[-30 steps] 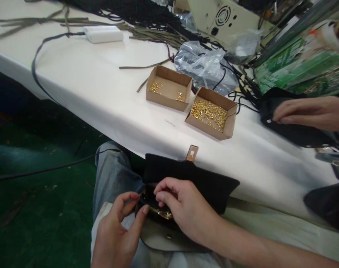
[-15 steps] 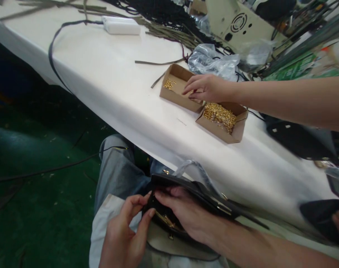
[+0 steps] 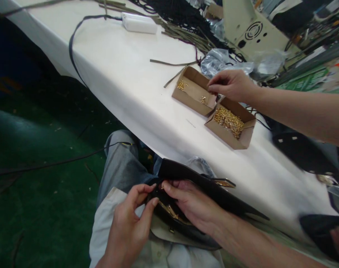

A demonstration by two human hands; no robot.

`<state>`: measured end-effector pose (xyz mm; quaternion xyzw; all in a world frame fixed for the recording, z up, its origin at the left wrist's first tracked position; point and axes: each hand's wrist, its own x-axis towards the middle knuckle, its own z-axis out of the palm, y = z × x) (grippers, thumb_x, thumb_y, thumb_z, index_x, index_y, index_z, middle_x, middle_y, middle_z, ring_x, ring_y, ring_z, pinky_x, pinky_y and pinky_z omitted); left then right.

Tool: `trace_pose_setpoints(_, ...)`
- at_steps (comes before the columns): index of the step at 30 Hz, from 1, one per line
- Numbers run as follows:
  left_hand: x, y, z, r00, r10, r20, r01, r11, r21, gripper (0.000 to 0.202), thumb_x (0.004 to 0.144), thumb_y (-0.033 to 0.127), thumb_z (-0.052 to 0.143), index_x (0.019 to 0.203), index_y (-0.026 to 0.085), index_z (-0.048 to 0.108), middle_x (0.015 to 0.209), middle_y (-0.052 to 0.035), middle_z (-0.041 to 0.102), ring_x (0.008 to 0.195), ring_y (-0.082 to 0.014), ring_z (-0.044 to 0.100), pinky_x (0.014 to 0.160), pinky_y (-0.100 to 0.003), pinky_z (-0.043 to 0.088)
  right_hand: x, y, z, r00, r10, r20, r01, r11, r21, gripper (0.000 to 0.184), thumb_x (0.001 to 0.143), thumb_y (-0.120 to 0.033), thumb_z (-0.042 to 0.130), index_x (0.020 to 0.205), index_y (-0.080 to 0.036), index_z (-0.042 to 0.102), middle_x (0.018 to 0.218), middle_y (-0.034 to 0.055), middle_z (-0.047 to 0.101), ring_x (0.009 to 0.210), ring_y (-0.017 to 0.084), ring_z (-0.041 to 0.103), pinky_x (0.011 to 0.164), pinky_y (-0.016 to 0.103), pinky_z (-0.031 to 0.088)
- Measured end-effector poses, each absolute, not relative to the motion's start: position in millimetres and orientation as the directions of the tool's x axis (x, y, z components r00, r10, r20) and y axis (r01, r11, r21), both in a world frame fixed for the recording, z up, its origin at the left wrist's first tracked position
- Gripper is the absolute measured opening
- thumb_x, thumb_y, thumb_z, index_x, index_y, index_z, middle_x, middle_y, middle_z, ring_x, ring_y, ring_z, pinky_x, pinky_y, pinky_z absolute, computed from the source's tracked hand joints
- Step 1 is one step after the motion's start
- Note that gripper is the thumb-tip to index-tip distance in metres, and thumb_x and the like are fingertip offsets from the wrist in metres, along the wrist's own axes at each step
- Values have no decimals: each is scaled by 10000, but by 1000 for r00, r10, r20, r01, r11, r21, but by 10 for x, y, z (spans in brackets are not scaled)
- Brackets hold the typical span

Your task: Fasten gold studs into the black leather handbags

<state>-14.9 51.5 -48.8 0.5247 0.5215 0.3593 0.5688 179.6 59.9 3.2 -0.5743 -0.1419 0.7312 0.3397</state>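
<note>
A black handbag [image 3: 197, 173] with gold-coloured fittings lies tilted on my lap, its mouth spread apart. My left hand [image 3: 134, 214] pinches the bag's left end between thumb and fingers. My right hand [image 3: 183, 197] reaches into the opening, with its thumb bent toward that same end and its other fingers partly hidden inside. Both hands meet at this corner; any small part between the fingertips is too small to make out. Gold metal pieces [image 3: 171, 212] show within the opening, below my right hand.
Another person's hand [image 3: 231, 83] hovers over a cardboard box [image 3: 194, 102] holding a few small gold pieces. A fuller box [image 3: 224, 136] stands beside it. Dark straps [image 3: 180, 35], a white block [image 3: 140, 23], plastic bags [image 3: 225, 61] and a cream machine [image 3: 242, 31] occupy the table.
The other person's fingers have lifted from inside the left box to its right edge and closed together. The bag's dark flap has shifted upward. My hands keep their hold; the view has moved slightly.
</note>
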Motion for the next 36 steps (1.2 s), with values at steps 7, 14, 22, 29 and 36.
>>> trace_pose_setpoints(7, -192, 510, -535, 235, 958, -166, 157, 131, 979, 178, 1028, 379, 749, 1162, 271, 699, 1136, -28, 882, 1036, -236, 870, 828, -253, 712, 1708, 567, 19, -52, 673, -737, -215, -729, -650, 640, 714, -733, 995, 941, -163, 811, 921, 29, 743, 891, 182, 596, 850, 300, 456)
trace_pose_setpoints(14, -209, 472, -533, 250, 955, -157, 201, 107, 974, 185, 1070, 362, 716, 1234, 280, 684, 1222, -30, 871, 1133, -236, 853, 900, -263, 706, 1673, 581, 93, -7, 673, -739, -152, -731, -665, 568, 745, -689, 978, 897, -170, 804, 867, 20, 746, 823, 172, 590, 800, 302, 456)
trace_pose_setpoints(22, -197, 460, -525, 275, 958, -88, 221, 26, 975, 219, 1076, 313, 702, 1292, 325, 670, 1256, 20, 869, 1161, -178, 843, 957, -203, 681, 1707, 606, 101, -19, 668, -744, -165, -736, -656, 536, 720, -622, 1011, 908, -169, 796, 927, 34, 764, 867, 189, 623, 832, 312, 466)
trace_pose_setpoints(29, -176, 468, -498, 237, 946, -220, 197, 175, 965, 258, 1037, 378, 750, 1271, 286, 691, 1237, -24, 876, 1156, -221, 849, 954, -260, 707, 1758, 598, 123, -93, 679, -729, -201, -729, -654, 545, 736, -579, 1026, 1017, -175, 790, 991, 34, 761, 974, 211, 651, 938, 333, 469)
trace_pose_setpoints(36, -154, 435, -496, 263, 927, -268, 143, 237, 961, 251, 1022, 392, 768, 1246, 280, 752, 1291, -43, 862, 1201, -261, 835, 999, -321, 715, 1803, 565, 93, -87, 677, -731, -180, -732, -657, 504, 752, -574, 1013, 966, -182, 779, 987, 30, 760, 947, 206, 642, 927, 335, 474)
